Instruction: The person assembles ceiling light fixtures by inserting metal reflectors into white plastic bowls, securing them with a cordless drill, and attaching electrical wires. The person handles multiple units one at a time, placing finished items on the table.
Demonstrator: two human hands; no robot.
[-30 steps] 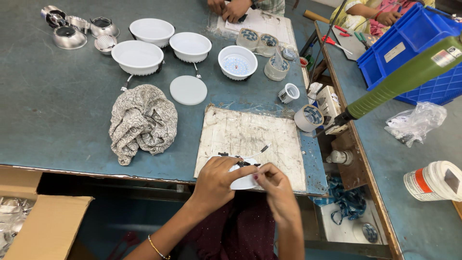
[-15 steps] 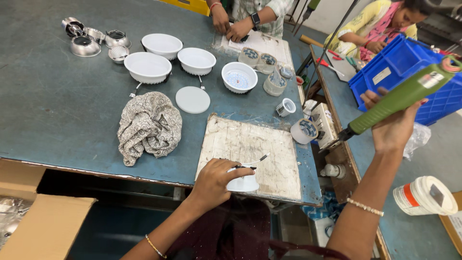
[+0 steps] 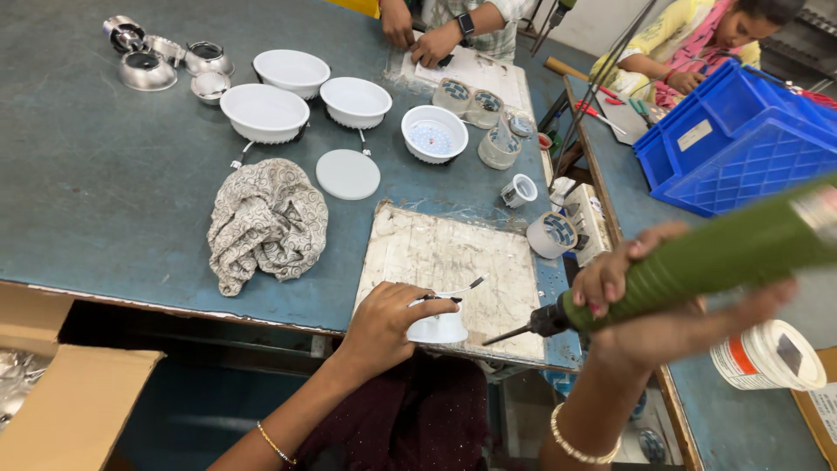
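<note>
Green electric screwdriver now lowered in right hand, fingers clamped; left hand fingers gripping small white housing.

Single view only, head-worn cam, so no second view and no overlap. It looks steeply down and forward over the blue-grey workbench, tilted a bit. Wearer's left hand and right hand sit close, low centre and lower right of frame. White work board is mid-frame at arm's reach. Far bench edge runs along the top; co-workers' hands show at top centre and upper right, farther off. Cardboard box is at lower left, below the bench edge.
</note>
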